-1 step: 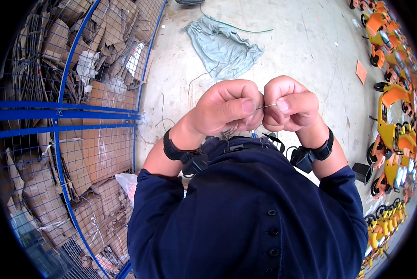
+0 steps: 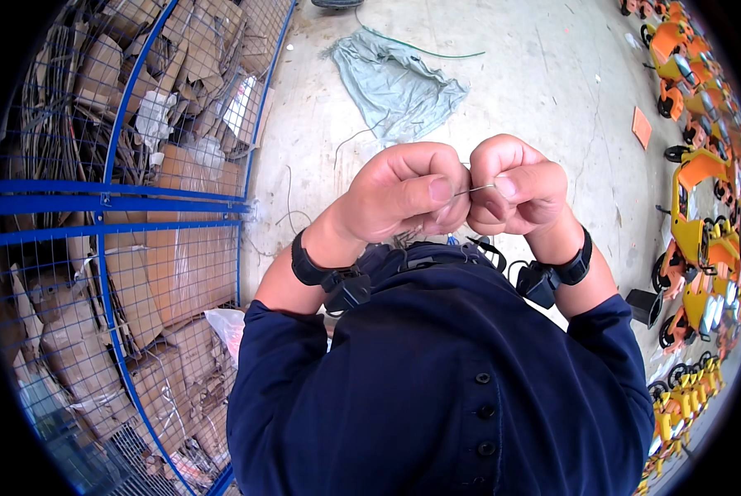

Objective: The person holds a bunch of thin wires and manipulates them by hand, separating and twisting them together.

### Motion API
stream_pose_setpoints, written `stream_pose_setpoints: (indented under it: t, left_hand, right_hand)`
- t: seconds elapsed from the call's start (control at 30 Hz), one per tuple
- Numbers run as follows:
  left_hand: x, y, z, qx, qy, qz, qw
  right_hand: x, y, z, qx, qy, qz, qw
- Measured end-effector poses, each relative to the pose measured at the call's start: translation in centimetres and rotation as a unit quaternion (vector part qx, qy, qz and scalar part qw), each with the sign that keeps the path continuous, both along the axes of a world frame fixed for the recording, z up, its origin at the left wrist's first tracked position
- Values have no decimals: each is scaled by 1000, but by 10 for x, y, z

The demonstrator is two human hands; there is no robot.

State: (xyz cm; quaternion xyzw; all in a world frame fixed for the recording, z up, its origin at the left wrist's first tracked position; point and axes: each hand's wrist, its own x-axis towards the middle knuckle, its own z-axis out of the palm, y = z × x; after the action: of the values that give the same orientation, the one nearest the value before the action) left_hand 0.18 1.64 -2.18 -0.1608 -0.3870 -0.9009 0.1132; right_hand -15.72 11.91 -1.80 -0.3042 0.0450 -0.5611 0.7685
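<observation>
My left hand [image 2: 403, 194] and my right hand [image 2: 515, 186] are raised close together in front of my chest, both curled into fists. Between them runs a short thin metal wire [image 2: 475, 190]. The thumb and fingers of each hand pinch one end of it. The hands almost touch at the knuckles. A black strap with a small black device sits on my left wrist [image 2: 337, 277] and another on my right wrist [image 2: 556, 273]. My dark blue buttoned shirt [image 2: 445, 388] fills the lower middle of the view.
A blue wire-mesh cage [image 2: 106, 207] stuffed with flattened cardboard stands at the left. On the concrete floor lie a grey-green cloth [image 2: 395, 83], loose thin wires [image 2: 288, 207] and a small orange plate [image 2: 641, 128]. Orange and yellow toy vehicles [image 2: 701, 190] line the right side.
</observation>
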Motion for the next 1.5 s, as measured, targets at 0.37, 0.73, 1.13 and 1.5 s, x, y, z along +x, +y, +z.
stream_pose_setpoints:
  t: [0.37,0.73,1.13,1.5]
  left_hand:
    - [-5,-15,6,-144,-24,102,984]
    - [4,-20,18,-532,-94,325,776]
    - [4,-23,19,-448,-160,316,821]
    - [3,-26,19,-609,-103,419,666]
  right_hand:
    - [-5,-11,-5,-28,-1,-35,999]
    - [-7,-3,15,-66,510,-253,820]
    - [-10,0,31,-141,645,-298,690]
    - [-11,-10,26,22,574,-248,780]
